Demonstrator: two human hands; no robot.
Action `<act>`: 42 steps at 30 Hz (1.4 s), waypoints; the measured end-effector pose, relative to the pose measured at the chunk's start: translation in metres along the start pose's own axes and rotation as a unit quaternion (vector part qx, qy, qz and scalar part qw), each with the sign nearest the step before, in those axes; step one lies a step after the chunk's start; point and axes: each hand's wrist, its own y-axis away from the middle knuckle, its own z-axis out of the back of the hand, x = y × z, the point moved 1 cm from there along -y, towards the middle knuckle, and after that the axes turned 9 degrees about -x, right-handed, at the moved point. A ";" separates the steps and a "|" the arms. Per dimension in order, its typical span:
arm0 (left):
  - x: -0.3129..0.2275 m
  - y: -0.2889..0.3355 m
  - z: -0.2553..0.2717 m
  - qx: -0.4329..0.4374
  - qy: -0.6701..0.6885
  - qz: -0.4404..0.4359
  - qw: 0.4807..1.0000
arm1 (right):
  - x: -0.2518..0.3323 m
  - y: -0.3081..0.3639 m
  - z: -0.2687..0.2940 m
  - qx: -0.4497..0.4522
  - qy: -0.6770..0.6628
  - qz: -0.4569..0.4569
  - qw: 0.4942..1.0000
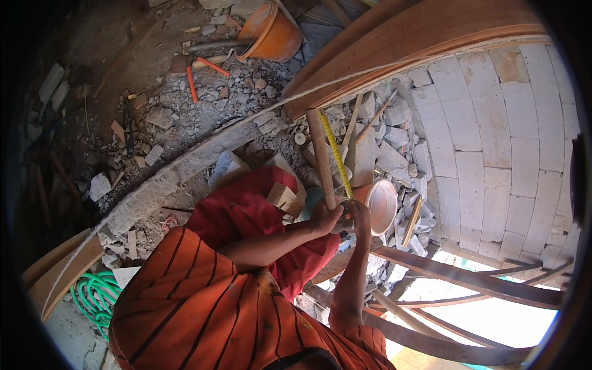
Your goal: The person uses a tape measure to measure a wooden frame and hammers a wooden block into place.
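My left hand [325, 220] is closed around the near end of a wooden stick [322, 157]. The stick's far end reaches the edge of a long brown wooden board [394, 52]. Alongside it, a little to the right, runs the yellow blade of a tape measure [336, 154], drawn out to the same board. Its near end is in my right hand [359, 216], fingers closed; the case is mostly hidden between my hands. Just right of my right hand is a pale, round bucket [380, 206].
Broken rubble [394, 157] lies around the stick. An orange bucket [271, 34] sits tipped at the far side. A rope [246, 117] crosses the scene. A block wall [493, 142] stands at right, wooden poles [468, 280] below it. A green hose [95, 296] is coiled at lower left.
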 end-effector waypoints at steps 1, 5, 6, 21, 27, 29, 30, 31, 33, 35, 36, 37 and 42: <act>-0.001 0.000 0.000 0.001 -0.002 0.002 1.000 | -0.002 0.000 0.000 -0.001 0.002 -0.008 1.000; 0.008 0.000 -0.002 -0.003 0.003 -0.011 1.000 | 0.002 0.001 0.002 -0.003 0.020 -0.028 0.999; 0.008 0.000 -0.002 -0.007 0.009 -0.022 1.000 | 0.002 0.001 0.001 -0.003 0.024 -0.029 0.999; -0.007 0.003 0.000 -0.012 0.008 0.019 1.000 | 0.030 -0.003 0.008 0.016 0.027 -0.079 0.996; -0.007 0.002 0.001 -0.014 0.021 0.037 0.999 | 0.014 -0.003 0.007 0.019 0.110 0.065 0.992; -0.030 0.009 -0.001 0.012 0.057 0.105 0.993 | 0.005 0.007 0.011 0.016 0.144 0.083 0.986; -0.041 0.008 0.000 0.017 0.077 0.134 0.988 | 0.007 0.003 0.010 0.017 0.158 0.101 0.982; -0.036 0.005 0.000 0.008 0.053 0.087 0.995 | 0.008 0.001 0.008 0.013 0.116 0.006 0.993; -0.014 0.003 0.002 -0.014 0.009 -0.010 1.000 | 0.044 -0.007 0.009 0.008 0.031 -0.180 0.983; -0.007 0.002 0.001 0.009 0.049 0.056 0.997 | 0.047 -0.008 0.009 0.000 0.027 -0.197 0.980; -0.005 0.002 0.001 0.022 0.069 0.090 0.993 | 0.047 -0.008 0.008 -0.005 0.025 -0.207 0.978; -0.004 0.002 0.001 0.013 0.050 0.076 0.996 | 0.042 -0.007 0.007 -0.003 0.027 -0.196 0.980; -0.005 0.004 0.001 -0.004 0.009 0.053 0.999 | 0.033 -0.005 0.008 -0.001 0.050 -0.169 0.984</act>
